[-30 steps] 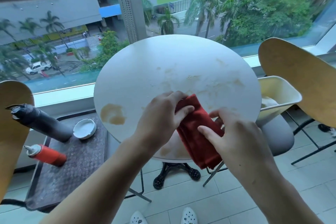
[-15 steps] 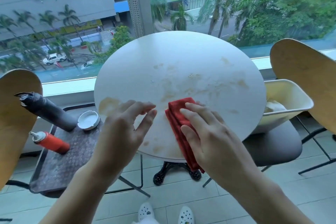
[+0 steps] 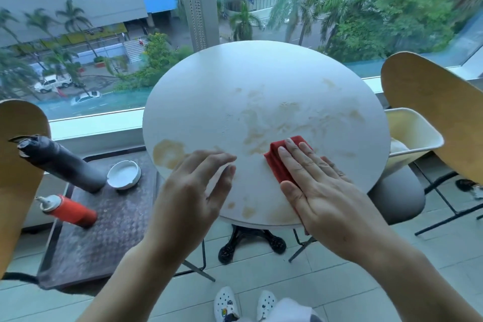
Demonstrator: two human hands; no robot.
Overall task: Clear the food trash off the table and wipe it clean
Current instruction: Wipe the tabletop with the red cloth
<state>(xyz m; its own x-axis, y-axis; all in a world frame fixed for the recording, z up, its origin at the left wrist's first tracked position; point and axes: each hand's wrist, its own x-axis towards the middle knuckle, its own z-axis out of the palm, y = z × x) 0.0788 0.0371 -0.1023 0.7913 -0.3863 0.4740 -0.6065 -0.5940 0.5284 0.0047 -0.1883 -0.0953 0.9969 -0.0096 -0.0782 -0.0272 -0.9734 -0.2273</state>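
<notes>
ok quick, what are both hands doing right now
Left hand: open, fingers spread, holding nothing.
Right hand: open, flat, pressing the red cloth on the table.

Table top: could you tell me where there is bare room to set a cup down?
The far half of the table, toward the window, is bare and mostly unstained. The near edge is crowded: the left hand hovers beside the right hand, which presses the cloth. Stains cover the middle.

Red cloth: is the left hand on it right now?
No: only the right hand lies flat on the red cloth, while the left hand is apart from it, beside it over the table.
</notes>
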